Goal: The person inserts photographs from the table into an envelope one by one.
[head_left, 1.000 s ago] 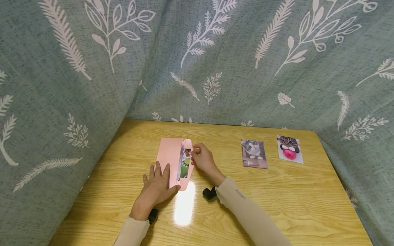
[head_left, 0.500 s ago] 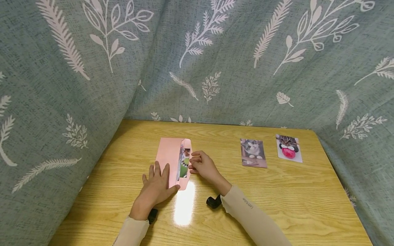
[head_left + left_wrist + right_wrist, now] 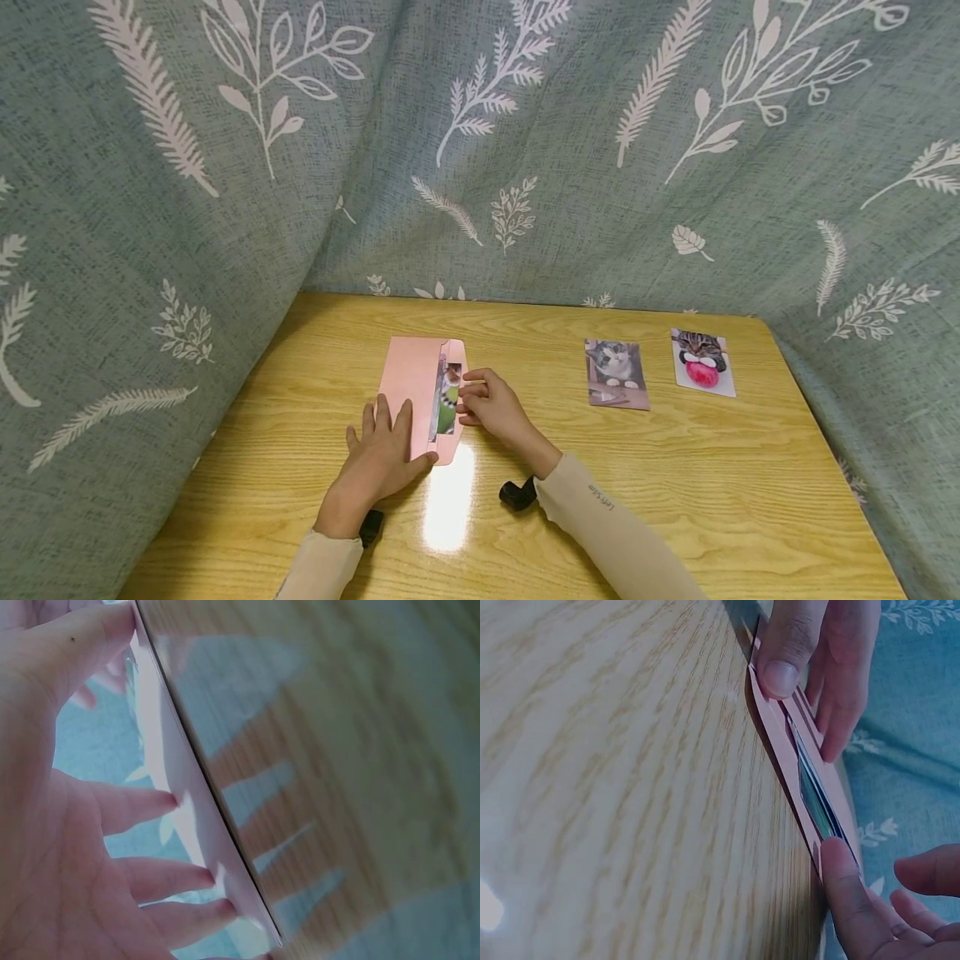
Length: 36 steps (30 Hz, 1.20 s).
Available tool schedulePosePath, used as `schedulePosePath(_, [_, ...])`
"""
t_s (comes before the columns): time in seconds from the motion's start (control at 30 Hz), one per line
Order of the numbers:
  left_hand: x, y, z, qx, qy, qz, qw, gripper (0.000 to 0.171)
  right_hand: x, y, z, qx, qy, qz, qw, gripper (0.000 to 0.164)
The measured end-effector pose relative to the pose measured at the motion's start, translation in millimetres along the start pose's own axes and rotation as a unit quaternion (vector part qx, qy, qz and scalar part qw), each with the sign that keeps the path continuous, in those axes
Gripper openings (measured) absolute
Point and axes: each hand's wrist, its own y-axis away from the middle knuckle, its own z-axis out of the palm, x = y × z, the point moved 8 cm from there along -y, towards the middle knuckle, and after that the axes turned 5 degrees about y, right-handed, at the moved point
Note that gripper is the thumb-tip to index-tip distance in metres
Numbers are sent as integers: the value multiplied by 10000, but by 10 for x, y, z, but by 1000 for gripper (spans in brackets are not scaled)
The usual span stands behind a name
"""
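A pink envelope (image 3: pixel 412 364) lies on the table with its flap spread to the right. Photos (image 3: pixel 448 408) stick partway out of its mouth, the top one green with an animal; how many are inside is hidden. My left hand (image 3: pixel 381 454) rests spread on the envelope, its thumb near the lower corner of the mouth. In the left wrist view, fingertips (image 3: pixel 202 877) press on the pink paper. My right hand (image 3: pixel 498 410) is at the flap, fingers loosely bent. The right wrist view shows its thumb (image 3: pixel 840 862) touching the photos' edge, other fingers apart from it.
To the right lie a photo of a grey-and-white cat (image 3: pixel 617 373) and a photo of a tabby with a pink ball (image 3: pixel 702 362). A patterned blue-green curtain (image 3: pixel 555 208) hangs behind and beside the wooden table (image 3: pixel 675 483).
My right hand has drawn back from the flap's upper edge, come slightly nearer to me, then moved in to the photos' edge. My left hand and the envelope have stayed in place.
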Motion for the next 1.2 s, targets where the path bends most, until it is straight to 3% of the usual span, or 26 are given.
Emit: schedulePosePath(1.2, [21,10,-22,119,19,101,9999,96,-21,-135,214,153,-66,84,9998,34])
